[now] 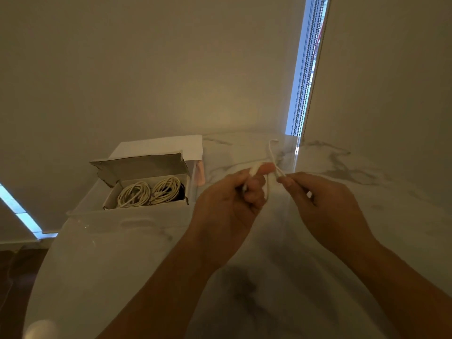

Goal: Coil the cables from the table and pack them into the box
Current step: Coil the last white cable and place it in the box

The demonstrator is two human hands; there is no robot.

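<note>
Cable: a thin white cable (271,152), held up above the marbled counter (367,192) between both hands; one end rises in a small hook shape toward the far edge of the counter, the rest hangs in a loose loop between the hands.
Left hand: the left hand (227,204) has its fingers (254,189) curled round part of the cable, the thumb laid over a white strand near the fingertips.
Right hand: the right hand (325,206) pinches the cable between thumb and forefinger, its fingers (291,179) closed on the strand just beside the left fingertips.
Cable against fingers: the strand crosses from the left fingertips to the right pinch, and the loop drops just behind the left knuckles.
Box: an open cardboard box (144,204) stands on the counter well to the left of the hands, its torn lid flap raised at the back.
Packed cables: two pale coiled cables (149,192) lie side by side inside the box; something dark sits behind the right coil, too shadowed to name.
Hard to see: the cable blurs where it meets the fingers, so how many turns the left hand holds cannot be told; its plugs are not distinguishable.
Cut off: both forearms run out of the bottom edge.
Surroundings: a bead cord (305,69) hangs in a bright gap between blinds behind the counter.
</note>
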